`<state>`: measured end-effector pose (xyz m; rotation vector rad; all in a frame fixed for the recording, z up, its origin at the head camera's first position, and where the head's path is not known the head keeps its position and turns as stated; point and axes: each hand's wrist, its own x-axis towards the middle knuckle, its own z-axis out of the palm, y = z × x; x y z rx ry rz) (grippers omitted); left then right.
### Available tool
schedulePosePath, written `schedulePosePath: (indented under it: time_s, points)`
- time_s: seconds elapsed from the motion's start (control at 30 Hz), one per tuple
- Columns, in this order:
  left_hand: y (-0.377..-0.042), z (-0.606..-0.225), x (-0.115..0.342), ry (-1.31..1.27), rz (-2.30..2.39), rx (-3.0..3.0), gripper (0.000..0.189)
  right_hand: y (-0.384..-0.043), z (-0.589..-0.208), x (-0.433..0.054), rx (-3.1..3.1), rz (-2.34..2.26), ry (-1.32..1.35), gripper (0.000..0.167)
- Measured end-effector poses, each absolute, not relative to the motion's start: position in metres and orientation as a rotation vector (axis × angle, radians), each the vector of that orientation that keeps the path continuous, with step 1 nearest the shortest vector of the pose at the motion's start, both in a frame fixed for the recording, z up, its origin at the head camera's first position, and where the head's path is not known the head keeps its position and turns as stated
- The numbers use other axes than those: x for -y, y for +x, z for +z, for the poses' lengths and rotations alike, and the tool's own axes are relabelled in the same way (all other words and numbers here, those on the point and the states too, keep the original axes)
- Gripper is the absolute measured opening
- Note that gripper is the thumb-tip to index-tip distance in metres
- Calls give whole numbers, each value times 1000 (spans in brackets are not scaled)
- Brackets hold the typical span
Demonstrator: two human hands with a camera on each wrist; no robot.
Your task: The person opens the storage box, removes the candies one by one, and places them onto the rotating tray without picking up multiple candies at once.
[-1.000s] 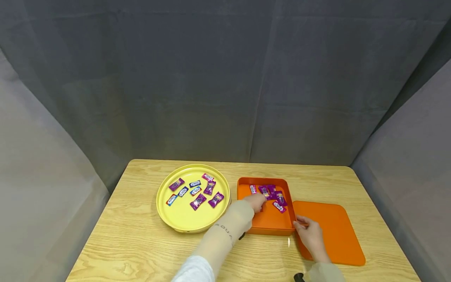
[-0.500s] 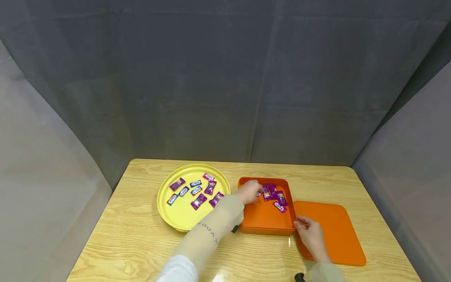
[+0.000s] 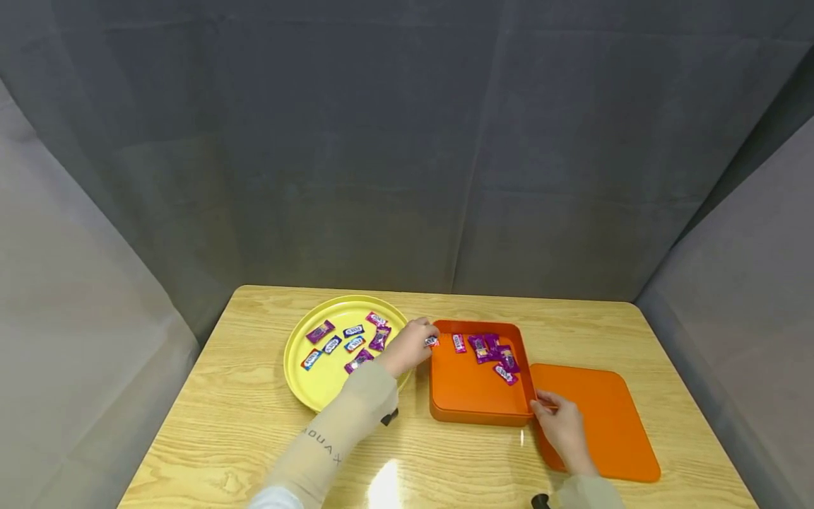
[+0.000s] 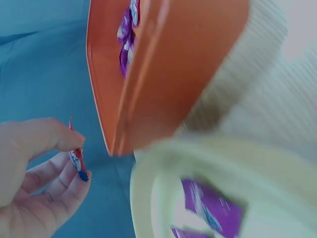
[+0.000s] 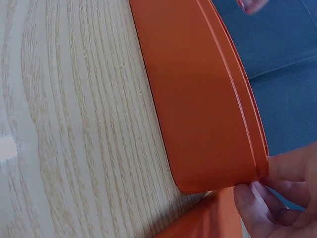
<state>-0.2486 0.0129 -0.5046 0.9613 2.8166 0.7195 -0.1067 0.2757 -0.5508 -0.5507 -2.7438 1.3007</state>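
Observation:
My left hand (image 3: 407,346) is in the air between the yellow round tray (image 3: 314,389) and the orange box (image 3: 480,418). Between thumb and fingertips it pinches a small wrapped candy (image 4: 77,159), red and blue with white. My right hand (image 3: 562,428) holds the box's near right corner; in the right wrist view its thumb and fingers close on the rim. Inside the box lie several purple candies (image 3: 506,358) and a pink one (image 3: 459,343). Several purple, blue and pink candies (image 3: 320,331) are spread over the tray, partly hidden behind my left hand and forearm.
A flat orange lid (image 3: 620,424) lies right of the box, partly under my right hand. All of it stands on a wooden table (image 3: 203,424). Grey cloth (image 3: 356,155) hangs behind and at both sides.
My left hand has moved left and out of the orange box with the candy, toward the yellow tray. The right hand has stayed at the box corner.

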Motion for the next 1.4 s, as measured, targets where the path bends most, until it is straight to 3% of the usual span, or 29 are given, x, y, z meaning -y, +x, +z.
schedulePosePath:
  time_s: [0.2,0.7,1.4]
  points:
    - [-247,-506,31,917,873,-2862,31,-107,-550,-276,2738,1299,-531,34]
    - [-254,-529,120,494,955,-2884,30,-107,-553,-277,2731,1285,-527,34]
    - [-252,-549,145,274,836,-2788,41,-108,-554,-275,2731,1276,-538,33]
